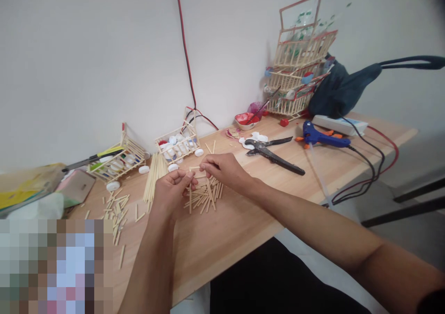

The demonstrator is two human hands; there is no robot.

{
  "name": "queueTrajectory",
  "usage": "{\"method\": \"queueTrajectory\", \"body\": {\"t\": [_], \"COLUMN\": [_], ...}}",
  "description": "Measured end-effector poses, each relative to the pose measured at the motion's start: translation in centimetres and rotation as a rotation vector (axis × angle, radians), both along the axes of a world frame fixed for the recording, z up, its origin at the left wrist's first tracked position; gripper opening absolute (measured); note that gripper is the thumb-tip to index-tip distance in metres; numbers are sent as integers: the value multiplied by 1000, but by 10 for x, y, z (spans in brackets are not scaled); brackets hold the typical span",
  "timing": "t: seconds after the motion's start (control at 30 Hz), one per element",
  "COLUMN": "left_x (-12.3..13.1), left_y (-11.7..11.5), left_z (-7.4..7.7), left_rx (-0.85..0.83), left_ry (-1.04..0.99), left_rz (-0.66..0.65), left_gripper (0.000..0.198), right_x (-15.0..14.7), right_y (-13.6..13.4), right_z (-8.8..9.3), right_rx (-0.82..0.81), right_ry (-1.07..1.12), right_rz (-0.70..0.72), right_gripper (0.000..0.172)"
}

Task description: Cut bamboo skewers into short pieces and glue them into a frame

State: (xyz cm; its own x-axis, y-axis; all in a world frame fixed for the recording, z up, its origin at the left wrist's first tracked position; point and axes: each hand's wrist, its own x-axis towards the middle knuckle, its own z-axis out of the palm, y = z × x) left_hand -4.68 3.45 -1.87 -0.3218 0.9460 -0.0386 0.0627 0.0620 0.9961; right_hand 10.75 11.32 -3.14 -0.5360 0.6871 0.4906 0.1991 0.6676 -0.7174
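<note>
Between my two hands is a small frame of wooden sticks [190, 199], held a little above the table. My left hand [173, 188] pinches its left side with thumb and forefinger. The frame's right part is gripped by my right hand [224, 169], fingertips pressed together; another stick slants down below them. Directly beneath lies a pile of short cut sticks [205, 198]. Long uncut sticks [155, 177] lie bundled beside my left hand. How the frame's corners join is too small to tell.
Small stick carts [178, 142] with white wheels stand along the wall, more stacked [301, 63] at the back right. Black cutters [274, 156], a blue glue gun [323, 137] with cables, a bowl of red paint [246, 120] and scattered sticks [116, 207] lie around.
</note>
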Motion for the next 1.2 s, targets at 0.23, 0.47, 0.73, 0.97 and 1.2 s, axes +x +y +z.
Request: {"method": "queueTrajectory", "body": {"t": [0.23,0.47,0.73,0.97,1.2], "left_x": [-3,-1,1,0,-1], "left_y": [1,1,1,1,2], "left_z": [-3,-2,0,-1,-2], "left_rx": [-3,3,-7,2,0], "left_ry": [7,16,-10,3,-13], "left_rz": [-14,-7,6,-2,1], "left_gripper": [36,37,37,37,37], "right_x": [0,0,-1,0,-1], "right_y": [0,0,1,1,1], "right_z": [0,-1,-1,-1,-1], "right_rx": [-6,-4,0,14,1], "right_ry": [6,-3,-3,-5,1], "right_rz": [1,-3,0,-8,2], "right_gripper": [20,20,19,21,20]}}
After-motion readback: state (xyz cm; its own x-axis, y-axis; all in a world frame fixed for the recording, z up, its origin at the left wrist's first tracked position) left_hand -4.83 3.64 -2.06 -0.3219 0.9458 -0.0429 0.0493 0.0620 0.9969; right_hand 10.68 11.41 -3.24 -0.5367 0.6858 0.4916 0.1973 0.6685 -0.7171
